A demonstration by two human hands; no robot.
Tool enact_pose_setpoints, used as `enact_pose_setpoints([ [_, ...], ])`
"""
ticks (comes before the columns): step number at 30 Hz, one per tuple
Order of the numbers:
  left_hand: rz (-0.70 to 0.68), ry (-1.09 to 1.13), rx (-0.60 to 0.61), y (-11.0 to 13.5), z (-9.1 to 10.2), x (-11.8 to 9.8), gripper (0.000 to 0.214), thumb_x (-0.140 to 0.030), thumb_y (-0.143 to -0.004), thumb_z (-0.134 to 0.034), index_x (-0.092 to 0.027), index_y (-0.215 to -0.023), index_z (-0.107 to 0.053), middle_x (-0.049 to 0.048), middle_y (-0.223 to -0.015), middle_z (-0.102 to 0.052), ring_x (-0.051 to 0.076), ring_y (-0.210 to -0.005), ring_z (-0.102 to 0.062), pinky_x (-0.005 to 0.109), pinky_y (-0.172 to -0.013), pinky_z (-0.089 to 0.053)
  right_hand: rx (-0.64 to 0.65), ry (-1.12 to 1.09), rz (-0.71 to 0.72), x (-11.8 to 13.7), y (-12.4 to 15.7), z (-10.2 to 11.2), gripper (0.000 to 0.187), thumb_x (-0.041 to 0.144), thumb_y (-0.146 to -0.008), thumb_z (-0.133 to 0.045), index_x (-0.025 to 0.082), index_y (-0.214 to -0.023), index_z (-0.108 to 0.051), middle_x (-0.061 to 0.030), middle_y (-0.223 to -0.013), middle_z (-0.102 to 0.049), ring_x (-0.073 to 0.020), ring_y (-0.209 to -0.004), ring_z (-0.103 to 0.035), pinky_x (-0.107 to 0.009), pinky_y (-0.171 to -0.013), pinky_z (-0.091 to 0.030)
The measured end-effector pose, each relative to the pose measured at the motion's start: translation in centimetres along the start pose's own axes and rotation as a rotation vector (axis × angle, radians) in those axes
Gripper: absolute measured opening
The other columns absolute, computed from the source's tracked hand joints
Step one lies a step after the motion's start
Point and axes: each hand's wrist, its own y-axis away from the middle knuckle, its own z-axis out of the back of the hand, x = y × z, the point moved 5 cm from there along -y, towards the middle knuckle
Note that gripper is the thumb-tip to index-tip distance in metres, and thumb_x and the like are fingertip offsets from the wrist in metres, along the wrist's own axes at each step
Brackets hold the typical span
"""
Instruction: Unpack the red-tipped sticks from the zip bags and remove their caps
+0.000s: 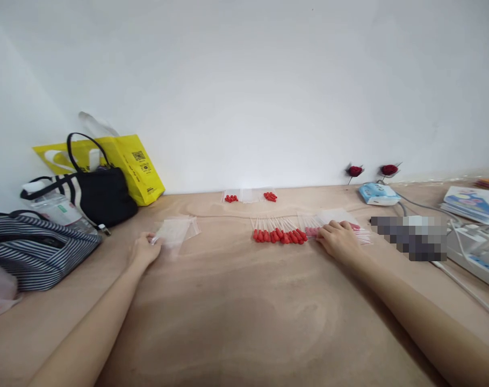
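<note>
My left hand (145, 248) is at the left edge of a loose pile of small clear plastic bags (174, 230), its fingers closed on the edge of one. Over on the right, my right hand (338, 236) lies palm down, fingers slightly apart, on clear bags (315, 219) with red-tipped sticks inside that look pink through the plastic. Just left of that hand, a row of loose white sticks with red tips (280, 235) is fanned on the wooden table, tips toward me. The fingertips of my right hand are partly hidden.
Against the wall lie two small red clusters (270, 196) on clear bags. Bags (103, 193), one yellow and one striped, crowd the left side. To the right are a blue tissue pack (378, 194), two dark red flowers (354, 171), cables, a power strip (476, 252) and stacked cards (470, 204).
</note>
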Motion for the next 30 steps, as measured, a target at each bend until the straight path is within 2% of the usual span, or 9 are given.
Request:
enact_pose_setpoints([
  [3,-0.055,-0.112,-0.143,2.1,0.2,-2.0,0.033,-0.034,-0.073,-0.05,-0.014,-0.1,-0.052,0.0134,-0.101,-0.053,0.035,-0.102,-0.043,0.05,-0.081,-0.035,-0.007,0.062,0.013,0.2,0.1,-0.1,0.027,0.027,-0.084,-0.039,0.015,-0.074,-0.06,-0.0098,-0.079,-0.061,-0.021,-0.077,-0.045,-0.032,-0.064,-0.019],
  [4,-0.143,-0.135,-0.193,3.1,0.1,-3.3,0.032,-0.034,-0.074,-0.05,-0.015,-0.099,-0.053,0.0134,-0.104,-0.052,0.034,-0.104,-0.042,0.049,-0.083,-0.034,-0.001,0.079,0.016,0.2,0.2,-0.2,0.027,0.027,-0.084,-0.038,0.015,-0.074,-0.06,-0.0103,-0.079,-0.061,-0.0212,-0.077,-0.045,-0.032,-0.064,-0.019],
  [6,-0.444,-0.086,-0.203,5.6,-0.7,-6.7,0.028,-0.033,-0.075,-0.049,-0.015,-0.096,-0.055,0.0119,-0.102,-0.053,0.028,-0.102,-0.044,0.043,-0.088,-0.034,0.015,0.107,0.015,0.2,0.2,-0.3,0.027,0.026,-0.085,-0.037,0.014,-0.074,-0.059,-0.0109,-0.079,-0.06,-0.0216,-0.077,-0.045,-0.032,-0.065,-0.019],
  [8,-0.722,0.016,-0.15,8.7,-1.8,-10.1,0.025,-0.033,-0.076,-0.049,-0.015,-0.092,-0.056,0.0107,-0.103,-0.053,0.024,-0.101,-0.046,0.039,-0.091,-0.033,0.029,0.127,0.016,0.2,0.4,-0.4,0.026,0.024,-0.084,-0.036,0.014,-0.075,-0.058,-0.011,-0.079,-0.06,-0.0221,-0.078,-0.045,-0.033,-0.065,-0.019],
  [10,-0.88,0.1,-0.077,11.7,-2.8,-13.1,0.025,-0.033,-0.078,-0.047,-0.016,-0.094,-0.056,0.0103,-0.106,-0.053,0.022,-0.102,-0.047,0.037,-0.091,-0.034,0.035,0.141,0.02,0.3,0.6,-0.3,0.024,0.021,-0.084,-0.036,0.013,-0.076,-0.058,-0.0115,-0.081,-0.06,-0.0226,-0.079,-0.045,-0.033,-0.065,-0.019],
  [16,-1.419,0.09,0.161,19.0,-5.9,-22.4,0.043,-0.039,-0.082,-0.043,-0.027,-0.123,-0.04,0.0069,-0.134,-0.035,0.024,-0.125,-0.027,0.046,-0.101,-0.019,0.043,0.141,0.027,0.2,1.4,0.0,0.02,0.02,-0.082,-0.039,0.013,-0.077,-0.057,-0.0129,-0.088,-0.06,-0.0241,-0.087,-0.044,-0.033,-0.066,-0.02],
  [19,-1.46,0.058,0.166,20.1,-7.9,-26.3,0.044,-0.04,-0.084,-0.04,-0.03,-0.126,-0.036,0.0064,-0.134,-0.036,0.025,-0.125,-0.026,0.05,-0.1,-0.018,0.036,0.128,0.017,0.1,1.5,0.0,0.02,0.022,-0.082,-0.04,0.014,-0.076,-0.057,-0.0123,-0.086,-0.06,-0.0242,-0.087,-0.044,-0.033,-0.066,-0.02],
  [22,-1.417,0.063,0.135,20.5,-9.9,-29.0,0.041,-0.042,-0.085,-0.036,-0.027,-0.123,-0.04,0.0066,-0.128,-0.043,0.025,-0.123,-0.03,0.053,-0.1,-0.017,0.011,0.121,0.011,0.2,1.5,0.1,0.021,0.024,-0.082,-0.04,0.014,-0.078,-0.057,-0.0116,-0.084,-0.06,-0.0241,-0.085,-0.044,-0.033,-0.066,-0.019],
  [30,-1.316,0.104,0.057,21.0,-12.1,-30.9,0.026,-0.031,-0.086,-0.037,-0.021,-0.1,-0.055,0.0061,-0.105,-0.057,0.022,-0.11,-0.043,0.052,-0.1,-0.02,0.026,0.106,0.028,0.1,1.6,0.4,0.017,0.021,-0.08,-0.041,0.014,-0.077,-0.056,-0.0115,-0.084,-0.06,-0.0235,-0.084,-0.044,-0.033,-0.065,-0.019],
])
